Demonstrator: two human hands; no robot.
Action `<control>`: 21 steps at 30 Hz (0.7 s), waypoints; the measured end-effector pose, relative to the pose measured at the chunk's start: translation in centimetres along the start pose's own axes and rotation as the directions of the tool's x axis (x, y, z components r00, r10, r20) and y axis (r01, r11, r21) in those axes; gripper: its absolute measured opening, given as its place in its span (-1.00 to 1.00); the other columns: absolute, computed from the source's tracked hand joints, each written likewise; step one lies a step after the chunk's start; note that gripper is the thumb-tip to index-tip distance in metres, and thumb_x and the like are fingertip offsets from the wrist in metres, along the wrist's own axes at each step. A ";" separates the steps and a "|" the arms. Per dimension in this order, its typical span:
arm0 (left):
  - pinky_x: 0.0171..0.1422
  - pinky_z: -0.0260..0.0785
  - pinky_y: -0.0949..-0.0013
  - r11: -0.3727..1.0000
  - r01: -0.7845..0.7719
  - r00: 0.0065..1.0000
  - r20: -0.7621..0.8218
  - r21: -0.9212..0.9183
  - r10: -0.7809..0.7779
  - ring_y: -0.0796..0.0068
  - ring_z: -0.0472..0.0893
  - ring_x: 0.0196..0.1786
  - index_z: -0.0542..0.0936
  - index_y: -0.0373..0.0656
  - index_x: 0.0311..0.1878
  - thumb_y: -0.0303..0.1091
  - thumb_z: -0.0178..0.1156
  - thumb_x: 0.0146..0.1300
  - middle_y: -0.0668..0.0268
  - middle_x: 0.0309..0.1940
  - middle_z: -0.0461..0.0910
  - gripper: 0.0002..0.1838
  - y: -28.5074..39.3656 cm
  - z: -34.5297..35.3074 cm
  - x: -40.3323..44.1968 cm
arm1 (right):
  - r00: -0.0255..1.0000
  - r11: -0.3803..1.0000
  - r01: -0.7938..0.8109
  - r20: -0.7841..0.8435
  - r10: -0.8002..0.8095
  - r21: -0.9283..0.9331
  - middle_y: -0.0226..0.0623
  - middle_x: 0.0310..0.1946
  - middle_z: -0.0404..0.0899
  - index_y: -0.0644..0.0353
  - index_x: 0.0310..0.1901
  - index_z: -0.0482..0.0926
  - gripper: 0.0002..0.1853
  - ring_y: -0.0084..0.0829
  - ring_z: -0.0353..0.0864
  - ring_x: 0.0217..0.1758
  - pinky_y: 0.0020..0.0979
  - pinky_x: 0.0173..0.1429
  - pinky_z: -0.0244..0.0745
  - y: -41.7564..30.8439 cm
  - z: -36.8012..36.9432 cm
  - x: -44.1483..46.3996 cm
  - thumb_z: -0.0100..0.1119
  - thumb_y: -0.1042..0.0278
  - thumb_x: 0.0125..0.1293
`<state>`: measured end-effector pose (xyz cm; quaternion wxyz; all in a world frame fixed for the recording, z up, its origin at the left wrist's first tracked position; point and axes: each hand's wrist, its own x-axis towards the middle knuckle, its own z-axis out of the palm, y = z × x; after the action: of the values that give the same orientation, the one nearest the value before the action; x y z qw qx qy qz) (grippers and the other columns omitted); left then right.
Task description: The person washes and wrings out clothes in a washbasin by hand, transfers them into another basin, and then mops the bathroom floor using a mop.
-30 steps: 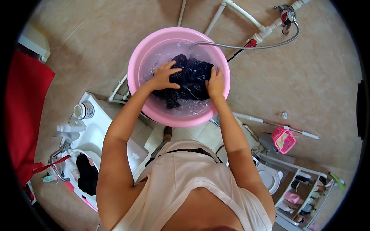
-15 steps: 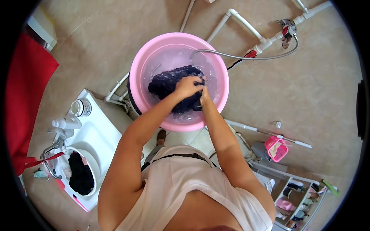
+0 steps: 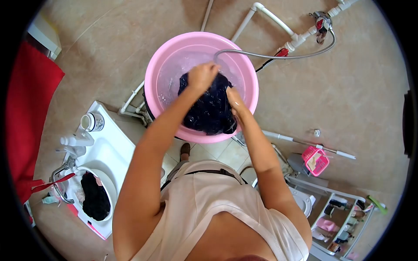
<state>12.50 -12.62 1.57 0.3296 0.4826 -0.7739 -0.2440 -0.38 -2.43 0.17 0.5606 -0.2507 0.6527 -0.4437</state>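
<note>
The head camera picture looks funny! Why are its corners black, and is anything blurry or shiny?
In the head view, the corners are black and rounded, probably from a very wide lens; also in the head view, the left hand looks blurred, and small bright glints dot the dark cloth in the pink tub.
</note>
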 end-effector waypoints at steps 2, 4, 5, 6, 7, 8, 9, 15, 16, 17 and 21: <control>-0.25 0.42 0.05 0.999 -0.009 0.999 -0.037 0.033 0.010 -0.02 0.60 -0.35 0.65 -0.11 -0.25 -0.08 0.14 0.26 0.06 -0.44 0.62 -0.71 -3.4 -1.9 0.7 | 0.994 0.960 0.101 -0.009 -0.107 -0.262 -0.21 -0.28 0.60 0.48 -0.08 0.55 -0.41 -0.43 0.57 -0.26 -0.33 -0.14 0.49 -1.6 -1.9 -0.9 0.14 -0.06 0.25; -0.20 0.42 0.07 0.999 -0.011 0.999 -0.040 0.045 0.012 -0.02 0.60 -0.29 0.63 -0.14 -0.22 -0.13 0.14 0.27 0.04 -0.38 0.62 -0.73 -5.0 -4.2 0.6 | 0.982 0.943 0.189 0.029 -0.189 -0.273 -0.28 -0.36 0.62 0.44 -0.19 0.61 -0.43 -0.45 0.56 -0.30 -0.34 -0.19 0.47 -4.0 -3.3 -2.6 0.22 -0.09 0.20; -0.18 0.42 0.08 0.998 -0.015 0.999 -0.049 0.056 0.018 -0.02 0.60 -0.27 0.62 -0.14 -0.19 -0.14 0.15 0.26 0.04 -0.35 0.62 -0.73 -5.3 -5.3 0.4 | 0.972 0.919 0.218 -0.009 -0.234 -0.327 -0.21 -0.39 0.63 0.45 -0.23 0.62 -0.40 -0.41 0.58 -0.36 -0.32 -0.21 0.47 -4.9 -4.0 -3.3 0.20 -0.14 0.20; -0.16 0.42 0.09 0.998 -0.019 0.998 -0.059 0.067 0.023 -0.02 0.59 -0.25 0.61 -0.15 -0.17 -0.16 0.15 0.26 0.04 -0.32 0.62 -0.74 -5.8 -6.0 0.2 | 0.966 0.862 0.209 -0.042 -0.256 -0.462 -0.15 -0.42 0.63 0.45 -0.28 0.62 -0.39 -0.39 0.58 -0.38 -0.31 -0.22 0.46 -4.3 -6.1 -1.8 0.19 -0.15 0.20; -0.15 0.42 0.10 0.992 -0.054 0.995 -0.082 0.114 0.064 0.00 0.59 -0.22 0.60 -0.15 -0.15 -0.17 0.17 0.24 0.05 -0.28 0.61 -0.74 -6.5 -6.1 0.2 | 0.957 0.786 0.189 -0.070 -0.283 -0.588 -0.09 -0.45 0.62 0.45 -0.32 0.62 -0.38 -0.36 0.59 -0.40 -0.30 -0.23 0.46 -4.5 -6.9 -1.1 0.18 -0.17 0.21; -0.13 0.41 0.11 0.983 -0.089 0.989 -0.105 0.161 0.106 0.01 0.59 -0.19 0.60 -0.14 -0.13 -0.19 0.18 0.23 0.07 -0.25 0.61 -0.74 -7.3 -6.1 0.2 | 0.954 0.721 0.148 -0.095 -0.285 -0.677 0.04 -0.47 0.60 0.48 -0.41 0.60 -0.35 -0.23 0.64 -0.38 -0.25 -0.21 0.49 -4.5 -7.7 -0.7 0.17 -0.19 0.19; -0.11 0.41 0.13 0.971 -0.121 0.981 -0.126 0.208 0.150 0.02 0.58 -0.16 0.59 -0.14 -0.11 -0.21 0.19 0.21 0.08 -0.22 0.61 -0.74 -8.0 -6.1 0.1 | 0.945 0.558 0.116 -0.081 -0.316 -0.822 0.04 -0.42 0.61 0.48 -0.41 0.60 -0.34 -0.18 0.64 -0.34 -0.24 -0.19 0.49 -4.9 -7.3 -1.3 0.17 -0.20 0.18; 0.28 0.06 -0.32 0.814 -0.192 0.962 0.270 0.548 0.044 -0.01 0.09 0.42 0.20 0.16 0.39 -0.01 0.42 -0.08 0.06 0.35 0.15 -0.07 -8.4 -4.8 -2.7 | 0.744 -0.016 0.002 0.012 -0.668 -1.000 -0.10 -0.22 0.50 0.27 -0.16 0.54 -0.49 -0.11 0.59 -0.20 -0.21 -0.14 0.52 -3.5 -1.9 -3.6 0.31 -0.05 0.08; 0.28 0.04 -0.35 0.815 -0.190 0.952 0.306 0.548 0.016 0.00 0.07 0.43 0.17 0.17 0.41 -0.01 0.43 -0.08 0.05 0.37 0.13 -0.04 -8.6 -4.2 -3.0 | 0.665 0.081 0.091 0.000 -0.747 -0.993 -0.12 -0.22 0.45 0.19 -0.04 0.44 -0.46 -0.14 0.58 -0.24 -0.17 -0.20 0.52 -3.3 -0.7 -4.3 0.37 0.06 0.03; 0.29 0.02 -0.37 0.815 -0.188 0.940 0.341 0.548 -0.013 0.00 0.05 0.45 0.14 0.19 0.42 -0.01 0.43 -0.09 0.05 0.39 0.10 -0.02 -8.8 -3.8 -3.3 | 0.684 0.134 0.123 -0.014 -0.729 -0.983 -0.08 -0.08 0.41 0.17 0.03 0.40 -0.42 -0.10 0.58 -0.21 -0.18 -0.21 0.54 -2.9 0.2 -4.7 0.38 0.08 0.03; 0.30 -0.01 -0.40 0.778 -0.197 0.886 0.449 0.597 -0.120 -0.06 0.01 0.46 0.07 0.22 0.46 -0.03 0.41 -0.04 0.06 0.42 0.03 0.00 -9.0 -2.5 -3.0 | 0.846 0.136 0.257 0.155 -0.510 -0.957 0.09 0.31 0.13 -0.14 0.24 0.36 -0.27 0.10 0.52 0.01 -0.06 0.01 0.52 0.5 1.6 -4.5 0.40 0.02 -0.01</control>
<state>20.64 -13.77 -3.88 -0.0389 0.4754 -0.8759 -0.0733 2.32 1.06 2.03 0.0844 -0.6476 0.7498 -0.1067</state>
